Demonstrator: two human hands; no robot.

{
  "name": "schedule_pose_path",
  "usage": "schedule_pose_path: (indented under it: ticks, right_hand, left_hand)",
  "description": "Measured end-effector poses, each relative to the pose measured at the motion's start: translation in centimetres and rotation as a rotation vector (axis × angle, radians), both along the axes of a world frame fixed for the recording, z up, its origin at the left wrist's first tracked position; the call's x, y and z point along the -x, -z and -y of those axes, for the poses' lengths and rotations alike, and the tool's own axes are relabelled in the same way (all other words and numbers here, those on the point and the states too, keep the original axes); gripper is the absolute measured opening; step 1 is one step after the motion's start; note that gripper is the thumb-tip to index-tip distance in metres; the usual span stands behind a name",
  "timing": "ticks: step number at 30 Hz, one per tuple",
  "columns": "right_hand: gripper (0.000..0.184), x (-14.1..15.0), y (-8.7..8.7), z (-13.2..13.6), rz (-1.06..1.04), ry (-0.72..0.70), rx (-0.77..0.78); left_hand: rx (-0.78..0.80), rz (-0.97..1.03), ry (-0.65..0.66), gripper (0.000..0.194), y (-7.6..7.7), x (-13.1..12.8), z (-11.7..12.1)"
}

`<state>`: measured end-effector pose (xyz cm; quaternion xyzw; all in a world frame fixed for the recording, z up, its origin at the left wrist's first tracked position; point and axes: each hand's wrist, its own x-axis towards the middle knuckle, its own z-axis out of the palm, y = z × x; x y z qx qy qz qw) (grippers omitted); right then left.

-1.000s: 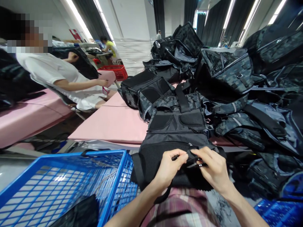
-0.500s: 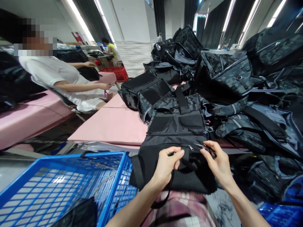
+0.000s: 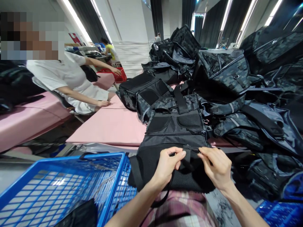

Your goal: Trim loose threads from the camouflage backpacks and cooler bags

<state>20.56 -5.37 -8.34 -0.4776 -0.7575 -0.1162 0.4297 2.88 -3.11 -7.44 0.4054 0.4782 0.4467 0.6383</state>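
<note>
A black backpack (image 3: 174,138) with padded mesh panels lies in front of me, its near part hanging over the table edge onto my lap. My left hand (image 3: 167,164) is closed in a pinch on a black strap of the backpack. Just right of it, my right hand (image 3: 217,165) is closed, palm down, its fingertips at the right end of the zipper (image 3: 193,147). The dark pointed thread snips seen in that hand a moment ago are now mostly hidden by its fingers. The zipper's pull is covered too.
A blue plastic basket (image 3: 119,170) holding a dark item stands at my left. Camouflage and black bags (image 3: 222,72) pile up on the pink table (image 3: 106,126). A person in white (image 3: 59,72) sits across at the left. Another blue basket (image 3: 279,214) is at the lower right.
My right hand has turned palm down and moved slightly left onto the zipper, covering the snips and pull. My left hand keeps its pinch. The seated person's hands have moved apart.
</note>
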Motion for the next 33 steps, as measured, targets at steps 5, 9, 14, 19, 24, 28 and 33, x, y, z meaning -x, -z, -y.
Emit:
schedule_pose_path:
  ticks: [5,9,14,19,24,28,33]
  right_hand:
    - [0.017,-0.61,0.28,0.25,-0.032,-0.009,0.040]
    - [0.017,-0.73,0.21,0.20,-0.081,-0.029,0.031]
    - [0.017,-0.46,-0.16,0.10,0.000,-0.025,-0.011]
    - [0.017,-0.32,-0.23,-0.04,0.079,-0.009,-0.050]
    - [0.017,-0.22,-0.17,-0.21,0.032,-0.086,0.008]
    - [0.019,-0.04,0.01,-0.17,0.024,-0.099,0.028]
    - [0.009,-0.97,0.22,-0.22,-0.377,-0.036,0.221]
  left_hand:
    - [-0.010,-0.005,-0.002,0.029,0.21,0.07,-0.05]
    - [-0.020,-0.015,-0.004,0.029,0.25,0.12,-0.14]
    - [-0.010,-0.035,0.000,0.030,-0.01,-0.21,0.01]
    - [-0.031,-0.044,0.029,0.026,0.06,-0.48,0.04]
    - [-0.027,-0.050,0.041,0.024,0.16,-0.50,-0.04]
    - [-0.019,-0.050,0.067,0.022,0.05,-0.70,0.00]
    - [-0.018,-0.072,0.127,0.029,0.09,-0.11,-0.04]
